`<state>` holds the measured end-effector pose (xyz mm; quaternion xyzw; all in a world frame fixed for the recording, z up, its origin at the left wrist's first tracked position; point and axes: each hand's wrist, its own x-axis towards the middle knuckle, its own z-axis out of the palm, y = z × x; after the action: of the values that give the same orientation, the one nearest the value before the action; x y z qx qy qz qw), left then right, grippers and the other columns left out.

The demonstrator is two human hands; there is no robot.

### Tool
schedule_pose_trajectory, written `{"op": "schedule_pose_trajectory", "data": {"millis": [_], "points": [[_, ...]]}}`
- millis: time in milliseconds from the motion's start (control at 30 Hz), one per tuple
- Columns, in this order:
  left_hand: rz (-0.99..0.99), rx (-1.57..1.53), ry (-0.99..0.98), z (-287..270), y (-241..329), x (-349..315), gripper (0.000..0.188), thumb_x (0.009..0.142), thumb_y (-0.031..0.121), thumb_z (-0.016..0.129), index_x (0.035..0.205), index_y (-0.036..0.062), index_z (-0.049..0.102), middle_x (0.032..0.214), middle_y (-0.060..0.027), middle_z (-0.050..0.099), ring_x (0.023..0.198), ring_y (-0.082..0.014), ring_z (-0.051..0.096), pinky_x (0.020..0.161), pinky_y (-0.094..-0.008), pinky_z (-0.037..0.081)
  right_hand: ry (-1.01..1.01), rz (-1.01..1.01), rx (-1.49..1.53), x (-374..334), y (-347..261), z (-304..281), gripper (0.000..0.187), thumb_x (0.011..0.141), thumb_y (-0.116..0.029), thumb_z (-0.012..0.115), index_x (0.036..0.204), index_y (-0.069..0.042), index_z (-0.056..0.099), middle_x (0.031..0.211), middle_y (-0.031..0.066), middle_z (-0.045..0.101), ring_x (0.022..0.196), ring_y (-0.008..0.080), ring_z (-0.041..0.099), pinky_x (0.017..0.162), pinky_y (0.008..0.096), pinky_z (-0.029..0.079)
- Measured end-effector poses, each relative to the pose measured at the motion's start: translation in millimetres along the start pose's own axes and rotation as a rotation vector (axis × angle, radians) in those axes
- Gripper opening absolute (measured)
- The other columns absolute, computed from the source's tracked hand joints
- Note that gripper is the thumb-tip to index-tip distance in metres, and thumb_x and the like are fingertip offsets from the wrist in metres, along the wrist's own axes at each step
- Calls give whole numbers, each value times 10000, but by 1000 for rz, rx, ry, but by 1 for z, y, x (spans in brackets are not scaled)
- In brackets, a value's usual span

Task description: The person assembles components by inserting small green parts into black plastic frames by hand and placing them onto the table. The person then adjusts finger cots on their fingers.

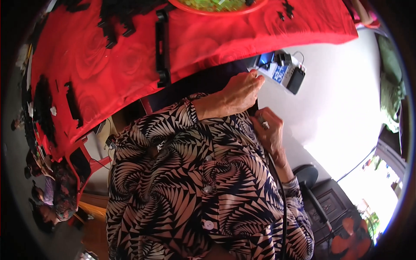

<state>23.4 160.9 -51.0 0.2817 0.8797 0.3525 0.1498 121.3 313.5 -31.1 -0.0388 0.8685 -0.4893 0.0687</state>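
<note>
My left hand (239, 95) is closed in a fist, thumb side up, in front of the red-covered table's edge. Just below and to the right of it, my right hand (270, 132) is curled shut, with a ring on one finger. A small dark patch shows between the two hands. Whether it is something they hold or only background, I cannot make out. Both hands are off the table. On the cloth lies a long black plastic bar (162, 50) with a block-like end at each tip.
The red tablecloth (117, 69) carries clusters of black pieces (115, 21) and an orange-rimmed basin (216, 14) with green contents. Beyond my hands, a black box-shaped device (296, 80) with a cable lies by a blue-and-white package (279, 73). Red chair (89, 167) and people at left; fan (351, 240) lower right.
</note>
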Motion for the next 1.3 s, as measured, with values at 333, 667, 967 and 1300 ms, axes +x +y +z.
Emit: {"op": "schedule_pose_trajectory", "data": {"millis": [333,667,967,1300], "points": [[225,114,35,-10,34,-10,162,731,68,636,866,-20,620,973,-182,598,834,-308,650,693,-399,569,-329,30,-79,35,29,13,346,868,-66,554,1207,3,548,1162,155,594,1096,282,556,1007,391,412],[116,-351,77,3,9,-3,184,691,37,620,874,36,621,949,-119,578,861,-277,589,773,-396,500,-152,-364,-411,94,61,20,316,830,-83,584,1137,-6,583,1067,157,613,1020,295,586,919,408,449],[20,-178,197,-26,-72,-54,518,695,-73,573,1190,75,615,901,-153,597,875,-306,592,768,-397,468,-111,-614,-567,103,58,86,215,782,-58,619,993,-18,621,912,136,622,873,316,609,760,400,481],[-49,-564,391,5,-108,-45,187,736,-22,616,909,49,615,775,-93,565,728,-236,554,654,-372,438,-460,-503,-596,37,48,-5,288,781,48,545,1059,5,608,995,168,622,962,326,612,802,378,509]]}}
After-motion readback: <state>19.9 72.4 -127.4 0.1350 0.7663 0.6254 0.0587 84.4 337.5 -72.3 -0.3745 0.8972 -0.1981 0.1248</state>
